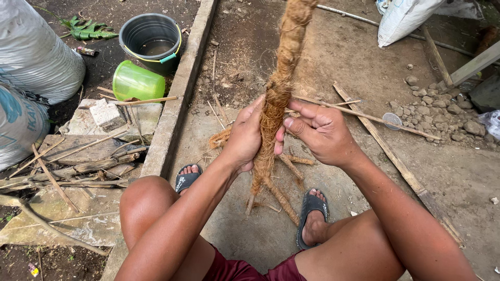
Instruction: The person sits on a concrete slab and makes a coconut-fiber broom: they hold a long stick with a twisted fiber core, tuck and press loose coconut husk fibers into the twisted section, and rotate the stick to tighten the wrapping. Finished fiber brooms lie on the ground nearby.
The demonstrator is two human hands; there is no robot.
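Observation:
A thick brown rope of twisted coconut fibre (281, 67) runs from the top of the view down between my knees, ending in loose strands (276, 195) that fan out over the dirt. My left hand (245, 138) is wrapped around the rope at its lower part. My right hand (320, 132) pinches the fibre from the right side, thumb pressed against the strands. Both hands touch the same stretch of rope. I sit low, with my sandalled feet (311, 216) on the ground beside the loose ends.
A grey bucket (152, 39) with water and a green plastic scoop (136, 82) stand at the upper left beyond a concrete curb (177, 99). White sacks (31, 78) lie far left. Bamboo sticks (396, 161), stones (442, 109) and another sack (406, 18) sit to the right.

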